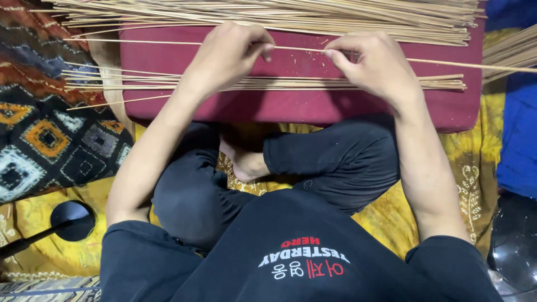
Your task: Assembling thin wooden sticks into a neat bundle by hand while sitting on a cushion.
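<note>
Both hands, left hand [226,56] and right hand [377,64], pinch one thin stick [296,49] over a maroon cushion [302,106].

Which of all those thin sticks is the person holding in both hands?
The single stick pinched between the left hand and right hand. It stands alone, between the big pile above and the small bundle below.

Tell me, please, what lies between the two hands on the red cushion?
In the head view, one thin bamboo stick spans the gap between the left hand and the right hand, both pinching it. Beneath it is bare red cushion.
</note>
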